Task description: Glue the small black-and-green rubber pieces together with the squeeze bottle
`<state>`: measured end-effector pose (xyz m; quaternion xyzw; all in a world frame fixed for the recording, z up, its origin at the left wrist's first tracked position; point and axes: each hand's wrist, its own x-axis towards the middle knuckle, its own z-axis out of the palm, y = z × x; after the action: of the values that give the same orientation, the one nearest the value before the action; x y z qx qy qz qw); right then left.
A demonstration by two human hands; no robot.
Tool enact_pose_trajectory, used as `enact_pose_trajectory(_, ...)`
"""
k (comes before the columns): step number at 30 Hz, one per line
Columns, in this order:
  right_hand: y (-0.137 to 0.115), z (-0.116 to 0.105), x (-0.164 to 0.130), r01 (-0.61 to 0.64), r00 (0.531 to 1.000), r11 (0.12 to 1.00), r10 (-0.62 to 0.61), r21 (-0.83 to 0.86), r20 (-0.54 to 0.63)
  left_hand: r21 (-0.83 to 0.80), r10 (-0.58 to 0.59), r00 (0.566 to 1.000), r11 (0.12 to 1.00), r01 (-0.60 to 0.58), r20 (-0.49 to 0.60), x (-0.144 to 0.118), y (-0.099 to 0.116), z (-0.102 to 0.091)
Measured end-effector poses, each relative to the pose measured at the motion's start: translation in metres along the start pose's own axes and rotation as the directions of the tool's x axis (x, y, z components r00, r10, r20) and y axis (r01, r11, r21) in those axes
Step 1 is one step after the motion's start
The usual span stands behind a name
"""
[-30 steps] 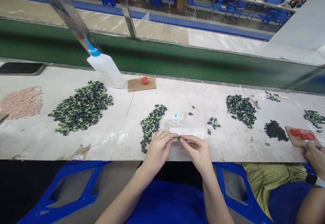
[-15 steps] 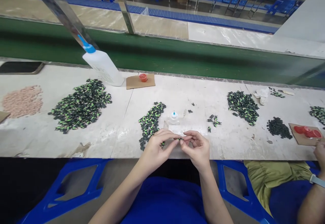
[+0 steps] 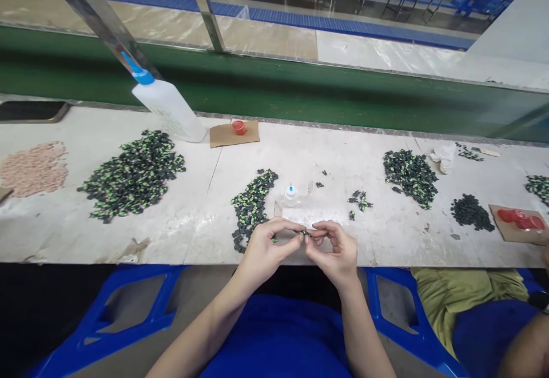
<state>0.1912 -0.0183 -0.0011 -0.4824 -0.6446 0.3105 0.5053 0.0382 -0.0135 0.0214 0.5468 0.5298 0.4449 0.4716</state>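
Both hands meet at the tabletop's (image 3: 128,241) near edge. Left hand (image 3: 266,249) and right hand (image 3: 337,249) pinch one small black-green piece (image 3: 305,233) between fingertips.

bare bench (image 3: 206,212) lies open at nine o'clock of the hands; a small glue bottle (image 3: 291,193) stands just beyond at twelve, a strip of green-black pieces (image 3: 252,205) at eleven.

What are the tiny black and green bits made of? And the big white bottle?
The small piece pinched between left hand and right hand looks like moulded plastic or rubber: matte black, bright green. The white bottle seems soft, cloudy plastic with a blue nozzle.
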Motion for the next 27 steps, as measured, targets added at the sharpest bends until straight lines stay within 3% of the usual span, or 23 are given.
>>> enact_pose_trajectory(10, 0.004, -0.002, 0.003, 0.156, 0.987, 0.974, -0.147, -0.162, 0.065, 0.027, -0.007, 1.0, 1.0, 0.008, -0.021, 0.0, -0.009, 0.004)
enact_pose_trajectory(17, 0.017, -0.012, 0.008, 0.012, 0.991, 0.982, 0.013, -0.187, 0.133, 0.12, 0.035, 0.999, 0.992, -0.039, 0.035, 0.0, -0.03, 0.01)
enact_pose_trajectory(21, 0.031, -0.037, 0.018, -0.092, 0.996, 0.936, 0.093, -0.34, -0.012, 0.326, 0.122, 0.992, 0.94, -0.102, -0.04, 0.002, -0.04, -0.003)
enact_pose_trajectory(24, 0.038, -0.05, 0.027, -0.084, 0.983, 0.858, -0.012, -0.508, -0.184, 0.491, 0.233, 0.964, 0.86, -0.142, -0.129, 0.006, -0.042, -0.02)
enact_pose_trajectory(27, 0.037, -0.041, 0.036, -0.008, 0.973, 0.805, -0.13, -0.593, -0.19, 0.589, 0.323, 0.933, 0.789, -0.174, -0.156, 0.01, -0.041, -0.031)
